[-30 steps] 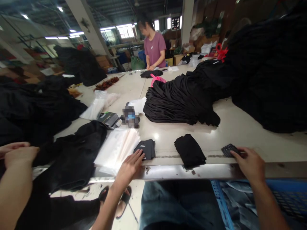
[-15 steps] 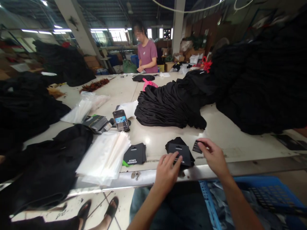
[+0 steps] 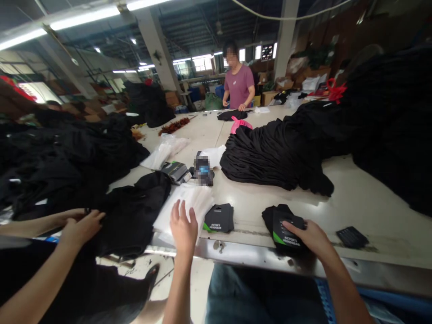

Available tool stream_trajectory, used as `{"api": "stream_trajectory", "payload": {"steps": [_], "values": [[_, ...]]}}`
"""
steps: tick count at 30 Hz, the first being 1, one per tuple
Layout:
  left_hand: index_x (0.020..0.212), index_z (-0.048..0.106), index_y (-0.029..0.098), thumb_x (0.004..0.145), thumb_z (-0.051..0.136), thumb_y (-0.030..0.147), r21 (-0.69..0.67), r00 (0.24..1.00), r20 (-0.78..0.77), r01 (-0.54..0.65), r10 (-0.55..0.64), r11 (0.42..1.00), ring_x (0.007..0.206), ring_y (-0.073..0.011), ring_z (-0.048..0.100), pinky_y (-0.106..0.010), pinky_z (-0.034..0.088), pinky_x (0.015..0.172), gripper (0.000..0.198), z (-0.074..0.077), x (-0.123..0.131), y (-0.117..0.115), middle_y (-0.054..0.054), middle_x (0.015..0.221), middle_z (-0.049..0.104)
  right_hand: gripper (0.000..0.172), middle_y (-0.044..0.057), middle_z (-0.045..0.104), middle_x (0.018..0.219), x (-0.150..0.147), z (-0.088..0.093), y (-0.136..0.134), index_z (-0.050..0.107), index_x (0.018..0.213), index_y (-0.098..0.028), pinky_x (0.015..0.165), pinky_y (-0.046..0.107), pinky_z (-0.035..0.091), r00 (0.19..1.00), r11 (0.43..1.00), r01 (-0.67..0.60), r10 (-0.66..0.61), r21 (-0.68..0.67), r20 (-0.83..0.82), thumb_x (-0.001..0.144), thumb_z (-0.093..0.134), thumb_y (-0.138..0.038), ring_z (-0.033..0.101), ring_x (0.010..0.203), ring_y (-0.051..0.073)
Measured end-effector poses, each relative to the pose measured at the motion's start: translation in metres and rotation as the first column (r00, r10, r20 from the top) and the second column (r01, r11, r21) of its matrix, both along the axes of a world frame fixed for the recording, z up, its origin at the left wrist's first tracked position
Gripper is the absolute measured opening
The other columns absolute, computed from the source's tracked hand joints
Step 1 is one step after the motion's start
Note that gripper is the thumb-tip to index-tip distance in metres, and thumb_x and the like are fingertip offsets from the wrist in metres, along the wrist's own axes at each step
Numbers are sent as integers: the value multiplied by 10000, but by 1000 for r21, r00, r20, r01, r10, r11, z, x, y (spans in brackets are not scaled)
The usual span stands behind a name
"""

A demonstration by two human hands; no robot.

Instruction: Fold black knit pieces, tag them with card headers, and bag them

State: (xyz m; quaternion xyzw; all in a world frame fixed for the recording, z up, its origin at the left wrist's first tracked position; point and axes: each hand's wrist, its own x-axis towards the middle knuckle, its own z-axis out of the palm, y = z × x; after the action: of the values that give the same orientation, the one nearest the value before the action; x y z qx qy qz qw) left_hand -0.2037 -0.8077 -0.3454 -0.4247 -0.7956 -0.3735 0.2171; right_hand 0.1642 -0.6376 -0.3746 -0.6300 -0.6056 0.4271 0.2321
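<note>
Left hand (image 3: 184, 227) spread upright over plastic bags (image 3: 202, 207), right hand (image 3: 308, 238) pressed flat on black card (image 3: 286, 231)

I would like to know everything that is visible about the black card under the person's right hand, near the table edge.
The black card is a rectangular printed card, stiff paper by its look, with white words "ACTOR'S HEADGEAR" and a green patch at its lower left corner. It lies at a slant on top of folded black fabric, close to the front edge of the white table. The right hand rests on its upper right part, and the fingers cover that corner.
</note>
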Motion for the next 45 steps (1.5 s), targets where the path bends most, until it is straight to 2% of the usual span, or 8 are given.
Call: {"api": "stream_trajectory", "payload": {"steps": [6,12,15,19,24,32,39,45], "values": [[1096,707,157,1030,433,412,-181,998,0,66,-67,981,907,-258,747,-351,595,777,380,-14,-40,-6,-135,1065,768,471,137,748,771,-27,16,-11,717,759,-134,651,366,564,964,969,-182,143,-165,-224,660,843,-577,739,778,319],[986,709,157,1041,411,324,-110,999,-22,35,-38,993,740,-245,731,-317,533,658,347,1,-35,-17,-119,879,754,503,113,766,904,-50,15,-31,660,927,-172,749,420,597,934,996,-57,31,-62,-357,624,874,-512,739,871,328],[1010,705,168,1030,483,328,-40,992,-29,124,-125,991,772,-234,738,-313,547,689,274,9,-9,-17,-104,920,768,585,102,767,934,-54,23,-51,633,1029,-161,792,438,600,872,988,-80,3,-135,-490,632,880,-511,739,874,315],[897,702,211,996,520,228,-43,923,-24,384,-385,922,761,-199,703,-273,517,638,207,4,79,-1,-49,845,733,674,117,761,1107,-61,44,-94,637,1216,-166,869,422,602,562,942,-210,-103,-262,-820,681,899,-481,739,969,293],[909,702,201,880,524,53,8,756,55,653,-653,757,824,-192,683,-273,544,684,233,-13,172,18,-52,871,727,825,124,765,1103,-57,46,-111,628,1363,-157,864,434,622,360,927,52,-365,-372,-859,653,935,-445,744,968,309],[878,716,219,902,424,-37,243,549,48,804,-835,543,1176,-187,680,-365,553,977,389,-8,156,25,-33,1239,746,855,29,736,1227,-9,38,-78,643,1374,-284,760,246,619,193,793,459,-528,-399,-827,596,966,-430,720,1022,199],[1384,610,251,953,620,166,59,386,225,911,-895,408,1368,-261,582,-467,437,1112,439,24,136,57,-90,1424,645,621,120,762,1095,-39,55,-124,683,1238,-127,804,356,614,377,840,-253,-371,-480,-848,702,915,-337,746,896,258],[1431,561,276,991,449,4,11,376,67,926,-924,378,1392,-151,558,-401,289,1245,529,43,137,39,-42,1443,634,567,101,777,1017,-30,50,-97,745,1093,-111,845,343,597,433,871,-117,-387,-477,-814,651,941,-407,744,893,249]]}}
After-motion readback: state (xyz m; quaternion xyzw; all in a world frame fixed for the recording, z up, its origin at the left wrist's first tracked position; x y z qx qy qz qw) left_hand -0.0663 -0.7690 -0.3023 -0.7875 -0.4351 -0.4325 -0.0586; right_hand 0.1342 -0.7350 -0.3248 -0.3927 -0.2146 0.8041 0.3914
